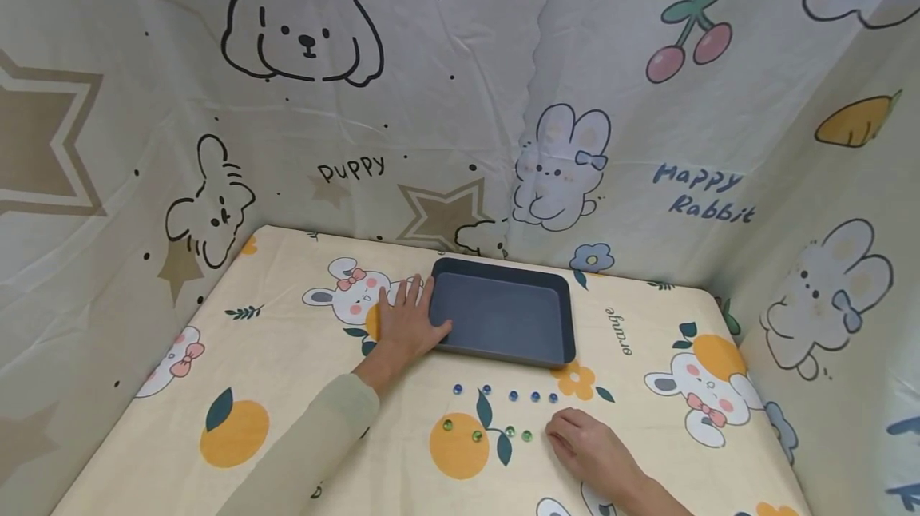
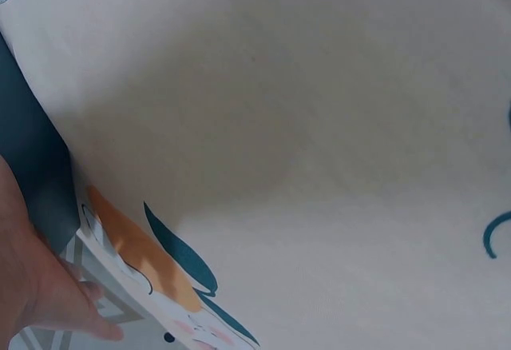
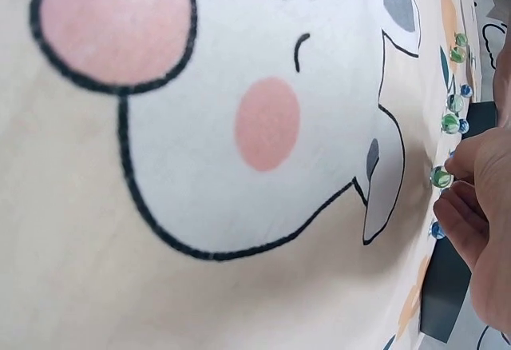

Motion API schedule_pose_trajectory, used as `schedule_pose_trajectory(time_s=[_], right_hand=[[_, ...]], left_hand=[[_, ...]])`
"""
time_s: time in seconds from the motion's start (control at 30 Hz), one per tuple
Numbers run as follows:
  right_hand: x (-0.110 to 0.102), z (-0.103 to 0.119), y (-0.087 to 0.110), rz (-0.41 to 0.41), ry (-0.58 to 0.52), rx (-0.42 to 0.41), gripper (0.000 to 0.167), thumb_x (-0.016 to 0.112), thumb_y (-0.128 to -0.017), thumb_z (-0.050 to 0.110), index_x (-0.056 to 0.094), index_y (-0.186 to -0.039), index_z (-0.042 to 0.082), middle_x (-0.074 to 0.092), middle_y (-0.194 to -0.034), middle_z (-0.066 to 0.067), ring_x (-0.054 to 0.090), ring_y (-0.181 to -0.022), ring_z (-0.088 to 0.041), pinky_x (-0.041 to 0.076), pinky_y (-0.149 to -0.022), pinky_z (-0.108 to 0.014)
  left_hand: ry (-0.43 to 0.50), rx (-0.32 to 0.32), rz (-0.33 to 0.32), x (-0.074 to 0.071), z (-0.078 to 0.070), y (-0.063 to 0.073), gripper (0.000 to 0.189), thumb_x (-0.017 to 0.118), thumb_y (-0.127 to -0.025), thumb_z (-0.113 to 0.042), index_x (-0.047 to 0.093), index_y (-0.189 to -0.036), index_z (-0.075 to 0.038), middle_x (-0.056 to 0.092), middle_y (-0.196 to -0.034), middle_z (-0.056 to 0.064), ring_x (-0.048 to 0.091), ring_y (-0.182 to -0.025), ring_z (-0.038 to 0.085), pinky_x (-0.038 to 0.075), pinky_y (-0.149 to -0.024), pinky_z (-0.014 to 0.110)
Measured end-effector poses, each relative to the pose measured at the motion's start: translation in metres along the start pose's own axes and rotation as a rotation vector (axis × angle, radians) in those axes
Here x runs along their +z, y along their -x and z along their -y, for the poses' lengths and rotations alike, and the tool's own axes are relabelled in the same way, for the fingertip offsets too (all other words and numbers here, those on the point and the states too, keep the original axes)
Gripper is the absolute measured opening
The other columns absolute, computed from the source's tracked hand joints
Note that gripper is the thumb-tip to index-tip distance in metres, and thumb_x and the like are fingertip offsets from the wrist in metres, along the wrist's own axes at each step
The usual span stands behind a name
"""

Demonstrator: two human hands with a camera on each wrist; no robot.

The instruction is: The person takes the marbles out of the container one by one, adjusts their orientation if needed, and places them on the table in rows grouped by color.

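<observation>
A dark grey rectangular tray (image 1: 503,312) lies on the patterned cloth. My left hand (image 1: 408,320) rests at its left end, fingers stretched out and thumb over the rim; the left wrist view shows this hand (image 2: 48,286) beside the tray's dark side (image 2: 36,142). In front of the tray is a row of several blue marbles (image 1: 513,396), and nearer me a row of green marbles (image 1: 510,431). At the right end of the green row, my right hand (image 1: 592,452) pinches a green marble (image 3: 441,176) at its fingertips, hidden from the head view.
Cream cloth (image 1: 302,436) printed with rabbits, oranges and flowers covers the table. Fabric walls (image 1: 446,125) with cartoon prints rise behind and on both sides, the back one close behind the tray.
</observation>
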State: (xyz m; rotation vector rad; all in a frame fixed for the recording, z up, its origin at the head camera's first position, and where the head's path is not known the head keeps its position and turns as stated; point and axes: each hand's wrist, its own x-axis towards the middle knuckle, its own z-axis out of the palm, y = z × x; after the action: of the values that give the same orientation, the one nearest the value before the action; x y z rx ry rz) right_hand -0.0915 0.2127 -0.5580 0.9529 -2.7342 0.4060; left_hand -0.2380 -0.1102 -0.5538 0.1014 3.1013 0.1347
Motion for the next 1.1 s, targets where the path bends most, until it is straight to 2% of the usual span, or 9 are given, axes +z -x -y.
schedule_pose_trajectory(time_s=[0.2,0.43,0.63,0.83,1.1], right_hand=[[-0.007,-0.005,-0.002,-0.026,0.029,-0.019,0.019,0.084,-0.077,0.010,0.073,-0.090,0.018,0.065,-0.092,0.009,0.063,-0.082,-0.006,0.056,-0.073,-0.022],[-0.016,-0.004,0.002,-0.011,0.030,0.025,0.018,0.083,-0.077,0.008,0.073,-0.089,0.017,0.065,-0.091,0.009,0.062,-0.083,-0.006,0.056,-0.073,-0.022],[-0.021,-0.008,0.008,-0.058,0.043,0.027,0.019,0.084,-0.075,0.006,0.072,-0.087,0.017,0.065,-0.089,0.009,0.062,-0.081,-0.006,0.056,-0.072,-0.022],[-0.021,-0.009,0.014,-0.050,0.052,0.057,0.020,0.084,-0.075,0.007,0.072,-0.087,0.017,0.064,-0.090,0.010,0.062,-0.082,-0.005,0.056,-0.073,-0.022],[-0.024,-0.013,0.007,-0.052,0.060,0.077,0.019,0.084,-0.076,0.009,0.073,-0.089,0.017,0.065,-0.092,0.009,0.063,-0.082,-0.006,0.056,-0.074,-0.023]], left_hand=[[0.001,0.000,0.011,0.000,-0.001,0.000,0.093,0.045,-0.091,-0.070,0.018,-0.161,-0.014,0.019,-0.164,0.013,0.018,-0.149,0.036,0.002,-0.115,0.065],[0.010,0.002,0.003,0.003,0.000,0.002,0.093,0.049,-0.091,-0.068,0.020,-0.161,-0.014,0.021,-0.163,0.015,0.019,-0.148,0.037,0.004,-0.115,0.066],[0.004,0.007,-0.010,0.002,-0.002,0.000,0.094,0.048,-0.091,-0.069,0.019,-0.161,-0.014,0.021,-0.164,0.014,0.019,-0.148,0.037,0.003,-0.115,0.066],[0.004,0.019,-0.005,0.003,-0.003,0.000,0.093,0.048,-0.091,-0.068,0.020,-0.161,-0.013,0.022,-0.163,0.015,0.020,-0.148,0.038,0.004,-0.114,0.066],[0.058,0.020,-0.001,0.002,0.000,-0.001,0.090,0.048,-0.093,-0.065,0.018,-0.161,-0.013,0.019,-0.164,0.015,0.019,-0.148,0.038,0.005,-0.114,0.067]])
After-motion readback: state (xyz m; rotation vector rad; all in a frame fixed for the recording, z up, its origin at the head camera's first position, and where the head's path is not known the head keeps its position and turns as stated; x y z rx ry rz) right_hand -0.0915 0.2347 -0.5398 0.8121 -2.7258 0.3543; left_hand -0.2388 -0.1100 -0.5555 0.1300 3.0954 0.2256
